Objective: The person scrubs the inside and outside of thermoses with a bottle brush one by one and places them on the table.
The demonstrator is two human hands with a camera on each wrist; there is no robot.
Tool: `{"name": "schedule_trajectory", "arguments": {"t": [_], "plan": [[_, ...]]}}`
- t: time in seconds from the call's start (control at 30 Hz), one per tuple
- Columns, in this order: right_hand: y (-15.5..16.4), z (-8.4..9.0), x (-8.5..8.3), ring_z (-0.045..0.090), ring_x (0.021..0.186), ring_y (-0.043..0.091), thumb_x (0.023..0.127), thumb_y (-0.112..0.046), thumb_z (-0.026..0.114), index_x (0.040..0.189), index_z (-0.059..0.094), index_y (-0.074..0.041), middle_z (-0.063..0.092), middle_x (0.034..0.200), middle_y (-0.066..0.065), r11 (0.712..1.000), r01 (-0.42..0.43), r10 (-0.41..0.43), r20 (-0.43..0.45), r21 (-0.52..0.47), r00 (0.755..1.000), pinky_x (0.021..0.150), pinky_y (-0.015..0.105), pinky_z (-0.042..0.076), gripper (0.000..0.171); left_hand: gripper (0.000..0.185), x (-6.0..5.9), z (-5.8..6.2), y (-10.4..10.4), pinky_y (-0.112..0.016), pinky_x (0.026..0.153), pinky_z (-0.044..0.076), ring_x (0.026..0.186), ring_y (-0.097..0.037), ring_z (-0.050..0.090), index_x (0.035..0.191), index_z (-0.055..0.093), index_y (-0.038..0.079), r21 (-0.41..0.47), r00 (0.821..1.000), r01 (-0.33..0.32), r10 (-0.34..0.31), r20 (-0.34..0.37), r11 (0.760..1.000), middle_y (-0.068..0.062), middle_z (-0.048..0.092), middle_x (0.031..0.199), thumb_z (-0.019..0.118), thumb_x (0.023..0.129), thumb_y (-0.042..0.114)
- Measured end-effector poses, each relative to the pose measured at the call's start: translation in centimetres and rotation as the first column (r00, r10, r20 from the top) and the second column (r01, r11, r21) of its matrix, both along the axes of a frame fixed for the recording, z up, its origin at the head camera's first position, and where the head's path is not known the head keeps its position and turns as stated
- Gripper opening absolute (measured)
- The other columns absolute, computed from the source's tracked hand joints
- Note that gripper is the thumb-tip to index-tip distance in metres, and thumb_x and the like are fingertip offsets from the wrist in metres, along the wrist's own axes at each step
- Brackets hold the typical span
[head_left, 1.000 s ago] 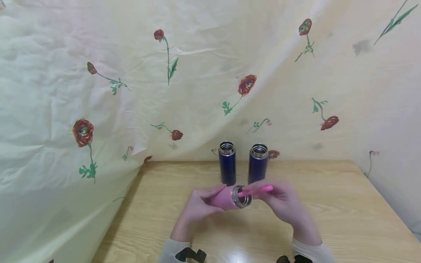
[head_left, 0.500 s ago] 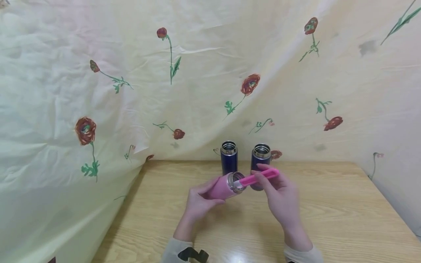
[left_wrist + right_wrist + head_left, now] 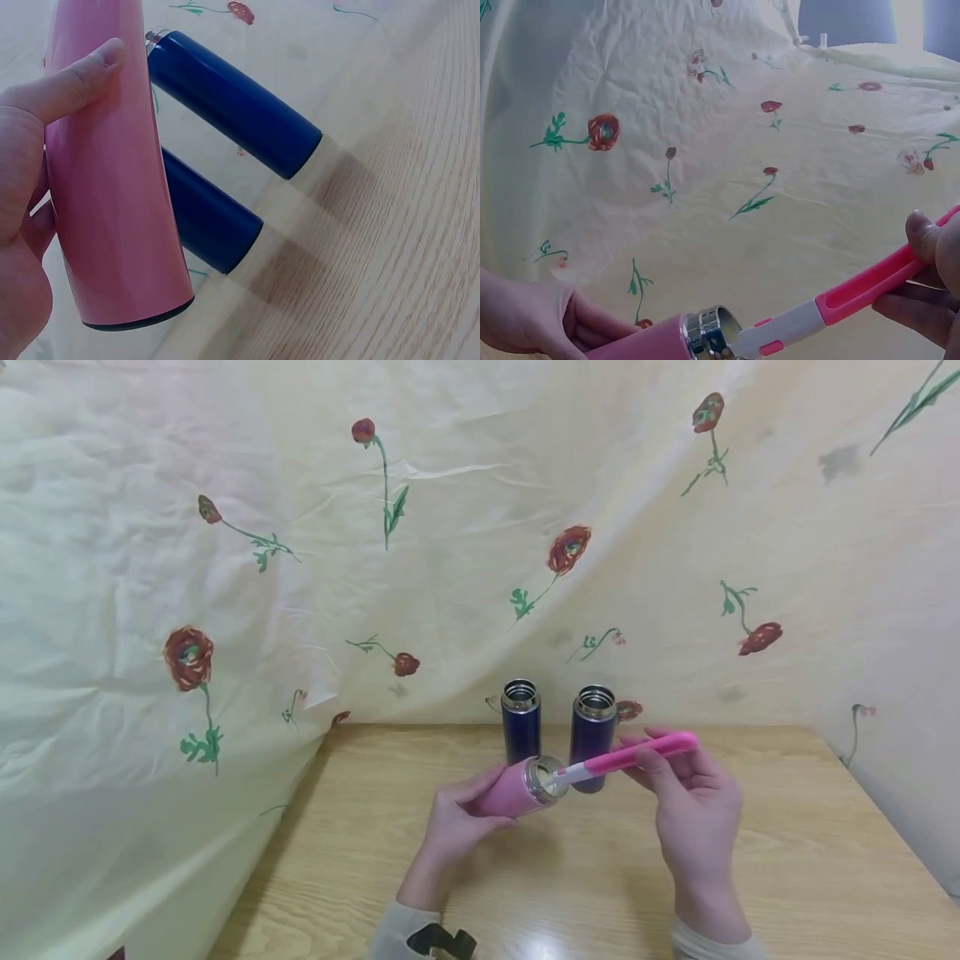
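Note:
A pink bottle (image 3: 512,790) with a bare steel neck is tilted above the table, its mouth towards the right. My left hand (image 3: 459,814) grips its body; the left wrist view shows the thumb laid across the pink bottle (image 3: 120,187). From the mouth sticks out a bottle brush (image 3: 637,755) with a pink handle and a white neck. My right hand (image 3: 693,814) holds that handle between thumb and fingers, as the right wrist view also shows at the brush (image 3: 870,289). The brush's head is mostly hidden inside the mouth, where something pale shows.
Behind the pink bottle, two dark blue bottles stand upright and lidless: the left blue bottle (image 3: 521,727) and the right blue bottle (image 3: 592,739). They stand on a wooden table (image 3: 787,852). A flowered cloth (image 3: 450,568) hangs behind and at the left.
My right hand has moved right and up, drawing the brush outwards, so the handle and white neck now show. The pink bottle has risen slightly in my left hand.

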State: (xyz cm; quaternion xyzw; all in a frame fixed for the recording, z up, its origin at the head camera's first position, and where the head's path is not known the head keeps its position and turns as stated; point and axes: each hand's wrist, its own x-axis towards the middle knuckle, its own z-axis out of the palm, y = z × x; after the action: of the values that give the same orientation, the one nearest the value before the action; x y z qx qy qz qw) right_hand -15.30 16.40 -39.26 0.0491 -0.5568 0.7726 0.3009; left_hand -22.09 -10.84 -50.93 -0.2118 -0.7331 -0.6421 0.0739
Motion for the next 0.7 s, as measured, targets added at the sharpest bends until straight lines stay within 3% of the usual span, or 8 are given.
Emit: {"name": "schedule_trajectory", "arguments": {"t": [0.17, 0.37, 0.5, 0.6, 0.7], "plan": [[0.4, 0.4, 0.5, 0.08, 0.092, 0.029, 0.097, 0.008, 0.072, 0.121, 0.067, 0.017, 0.079, 0.105, 0.023, 0.998, 0.003, -0.003, -0.005, -0.065, 1.0, 0.082, 0.041, 0.063, 0.027, 0.074, 0.1, 0.1, 0.0, -0.04, 0.119, 0.045, 0.133, -0.027, 0.064, 0.138, 0.071, 0.007, -0.009, 0.999, 0.003, -0.003, -0.038, 1.0, -0.003, 0.07, 0.139, 0.097, 0.069, -0.002], [0.8, 0.8, 0.9, 0.081, 0.09, 0.028, 0.098, 0.01, 0.07, 0.113, 0.062, 0.024, 0.079, 0.101, 0.025, 0.999, 0.01, -0.016, -0.111, -0.052, 0.994, 0.083, 0.041, 0.063, 0.022, 0.074, 0.1, 0.1, -0.3, -0.04, 0.121, 0.042, 0.136, -0.024, 0.062, 0.14, 0.069, 0.004, -0.035, 0.997, 0.031, -0.033, -0.07, 0.999, -0.007, 0.068, 0.142, 0.096, 0.071, -0.003], [1.0, 1.2, 1.2, 0.08, 0.088, 0.029, 0.098, 0.009, 0.07, 0.113, 0.06, 0.026, 0.078, 0.1, 0.027, 0.996, 0.053, -0.063, -0.138, -0.072, 0.988, 0.082, 0.042, 0.063, 0.024, 0.074, 0.0, -0.1, -0.5, -0.039, 0.12, 0.042, 0.136, -0.024, 0.062, 0.139, 0.07, 0.006, -0.046, 0.996, 0.008, -0.012, -0.088, 0.999, -0.009, 0.068, 0.142, 0.096, 0.071, -0.002], [1.1, 1.5, 1.5, 0.08, 0.087, 0.029, 0.098, 0.008, 0.071, 0.113, 0.06, 0.028, 0.078, 0.099, 0.026, 0.992, 0.099, -0.109, -0.129, -0.083, 0.986, 0.082, 0.042, 0.063, 0.027, 0.072, -0.2, -0.5, -0.6, -0.04, 0.119, 0.044, 0.134, -0.026, 0.064, 0.137, 0.072, 0.006, -0.039, 0.988, -0.023, 0.016, -0.151, 0.999, -0.007, 0.069, 0.141, 0.096, 0.07, -0.004], [0.9, 1.7, 1.7, 0.08, 0.087, 0.029, 0.097, 0.009, 0.072, 0.114, 0.06, 0.029, 0.078, 0.099, 0.028, 0.988, 0.115, -0.129, -0.138, -0.106, 0.982, 0.081, 0.043, 0.062, 0.029, 0.071, -0.4, -0.8, -0.7, -0.043, 0.116, 0.048, 0.13, -0.031, 0.067, 0.134, 0.073, 0.004, -0.047, 0.955, -0.066, 0.049, -0.292, 0.997, -0.008, 0.071, 0.138, 0.096, 0.068, -0.005]]}}
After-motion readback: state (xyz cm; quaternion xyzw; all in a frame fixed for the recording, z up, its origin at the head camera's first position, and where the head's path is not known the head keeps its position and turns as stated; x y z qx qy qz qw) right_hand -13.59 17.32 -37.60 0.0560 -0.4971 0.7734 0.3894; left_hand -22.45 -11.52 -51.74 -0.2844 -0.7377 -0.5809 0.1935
